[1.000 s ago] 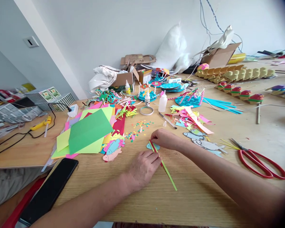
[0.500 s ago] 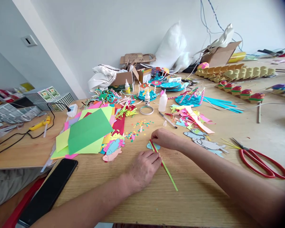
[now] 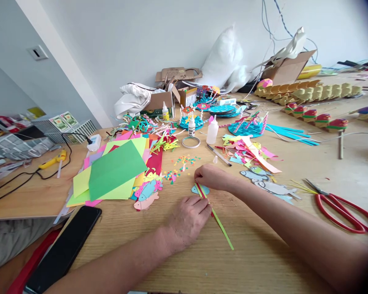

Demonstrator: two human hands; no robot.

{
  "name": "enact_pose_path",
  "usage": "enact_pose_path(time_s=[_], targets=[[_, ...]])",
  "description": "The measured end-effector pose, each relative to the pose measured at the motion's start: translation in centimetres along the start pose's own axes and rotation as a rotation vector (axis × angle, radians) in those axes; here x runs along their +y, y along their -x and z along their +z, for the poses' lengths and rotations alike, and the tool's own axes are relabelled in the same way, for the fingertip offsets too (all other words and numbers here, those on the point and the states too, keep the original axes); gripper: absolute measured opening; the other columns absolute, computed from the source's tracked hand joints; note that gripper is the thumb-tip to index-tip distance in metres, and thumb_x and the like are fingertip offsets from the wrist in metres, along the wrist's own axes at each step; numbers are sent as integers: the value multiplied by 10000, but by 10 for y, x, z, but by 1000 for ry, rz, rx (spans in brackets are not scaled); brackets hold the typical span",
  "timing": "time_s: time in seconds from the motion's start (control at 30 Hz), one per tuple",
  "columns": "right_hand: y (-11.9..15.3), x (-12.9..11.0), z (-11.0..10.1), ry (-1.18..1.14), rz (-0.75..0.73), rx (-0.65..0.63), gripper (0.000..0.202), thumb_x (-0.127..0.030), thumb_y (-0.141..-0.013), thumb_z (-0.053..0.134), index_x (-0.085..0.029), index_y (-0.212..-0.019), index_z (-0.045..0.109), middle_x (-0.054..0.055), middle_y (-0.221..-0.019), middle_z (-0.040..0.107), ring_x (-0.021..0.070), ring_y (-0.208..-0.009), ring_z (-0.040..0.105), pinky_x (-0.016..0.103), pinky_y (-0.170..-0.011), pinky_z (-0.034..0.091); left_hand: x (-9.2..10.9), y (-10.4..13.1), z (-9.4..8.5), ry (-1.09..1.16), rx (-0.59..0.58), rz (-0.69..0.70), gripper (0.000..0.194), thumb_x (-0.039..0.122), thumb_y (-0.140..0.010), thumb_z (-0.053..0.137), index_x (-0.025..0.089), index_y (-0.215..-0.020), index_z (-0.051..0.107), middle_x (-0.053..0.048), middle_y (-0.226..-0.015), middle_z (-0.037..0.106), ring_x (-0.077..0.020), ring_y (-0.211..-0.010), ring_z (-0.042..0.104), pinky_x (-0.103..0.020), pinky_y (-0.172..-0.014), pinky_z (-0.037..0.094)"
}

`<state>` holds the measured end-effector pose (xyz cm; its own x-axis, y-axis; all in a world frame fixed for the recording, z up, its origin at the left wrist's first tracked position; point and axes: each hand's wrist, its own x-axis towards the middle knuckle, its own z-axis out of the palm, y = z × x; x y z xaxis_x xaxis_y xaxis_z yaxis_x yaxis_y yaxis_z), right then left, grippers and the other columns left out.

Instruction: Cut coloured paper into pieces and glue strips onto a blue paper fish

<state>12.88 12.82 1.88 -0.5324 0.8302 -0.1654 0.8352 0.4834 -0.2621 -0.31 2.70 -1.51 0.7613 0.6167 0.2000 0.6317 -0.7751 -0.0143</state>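
A light-green paper strip (image 3: 223, 231) and a red paper strip (image 3: 200, 190) run slantwise over a small blue paper fish (image 3: 206, 190) on the table. My left hand (image 3: 188, 219) lies across the strips with its fingers bent, holding them down against the wood. The green end sticks out toward me below its fingertips. Just beyond, my right hand (image 3: 213, 176) is closed in a pinch at the far end of the strips, above the fish. Its fingertips are partly hidden behind the hand, and part of the fish is covered by the strips.
Coloured paper sheets (image 3: 116, 169) and cut paper fish (image 3: 146, 200) lie left. Red-handled scissors (image 3: 340, 214) and grey fish cutouts (image 3: 274, 188) lie right. Glue bottles (image 3: 212, 131), a tape ring (image 3: 190, 142) and a pen (image 3: 220, 155) stand or lie beyond. A black phone (image 3: 64, 249) is front left.
The view has turned slightly, so most things appear a little further right. Both hands stay at the strips, the right one shifted very slightly left relative to the fish.
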Motion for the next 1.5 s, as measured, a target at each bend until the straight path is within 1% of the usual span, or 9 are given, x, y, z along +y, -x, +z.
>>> enact_pose_path(time_s=[0.17,0.33,0.5,0.63,0.73,1.0,1.17,1.3,1.5], targets=[[6,3,-9,-46,21,117,241,-129,-708,419,-157,-762,652,47,-753,671,131,-644,563,195,-511,332,1,-1,1,32,13,-7,228,173,-866,345,163,-1026,507,-60,-1050,563,-173,-1005,489,-323,-829,438],[52,8,-11,-80,34,169,178,-138,-716,431,-180,-728,604,10,-669,639,111,-576,533,188,-490,324,-2,-2,-3,137,85,-41,223,127,-846,369,146,-1012,515,-71,-1066,549,-179,-1003,492,-329,-855,436],[99,14,8,-107,24,194,151,-125,-726,448,-187,-775,576,13,-697,626,120,-598,545,198,-525,356,-18,-7,-17,360,206,-170,253,50,-773,441,175,-971,537,-51,-991,578,-165,-961,520,-317,-842,442],[125,11,25,-45,-140,256,240,-69,-755,423,-184,-929,541,44,-863,604,132,-716,565,215,-597,391,-31,-14,-21,590,213,-356,191,40,-730,486,164,-849,571,-14,-835,623,-117,-751,578,-233,-679,479],[133,4,33,115,-291,263,183,-92,-795,423,-196,-893,538,38,-842,572,140,-711,541,227,-595,388,-39,-22,-16,616,209,-396,208,21,-725,461,160,-804,593,-7,-807,636,-108,-725,581,-220,-659,465],[126,-1,41,270,-448,265,114,-153,-828,435,-185,-792,538,36,-790,542,150,-677,493,248,-579,392,-52,-41,-5,472,170,-144,273,-16,-717,400,152,-748,613,-13,-759,633,-120,-752,570,-252,-732,441],[123,2,45,-27,-344,301,190,-129,-846,358,-171,-823,542,60,-870,554,131,-717,522,235,-639,431,-60,-40,4,443,148,-13,272,0,-742,387,141,-773,617,-34,-777,638,-131,-783,564,-269,-762,436],[119,5,45,-288,-278,349,153,-122,-825,379,-173,-798,520,63,-866,563,133,-771,534,230,-674,433,-64,-37,6,414,139,101,279,-1,-750,380,126,-844,610,-54,-823,637,-136,-827,546,-272,-788,432],[118,7,41,-343,-140,289,158,-72,-747,381,-185,-751,490,28,-733,568,130,-662,527,225,-589,409,-63,-31,3,385,96,164,323,-12,-737,382,133,-935,592,-65,-914,617,-140,-899,521,-288,-844,419]])
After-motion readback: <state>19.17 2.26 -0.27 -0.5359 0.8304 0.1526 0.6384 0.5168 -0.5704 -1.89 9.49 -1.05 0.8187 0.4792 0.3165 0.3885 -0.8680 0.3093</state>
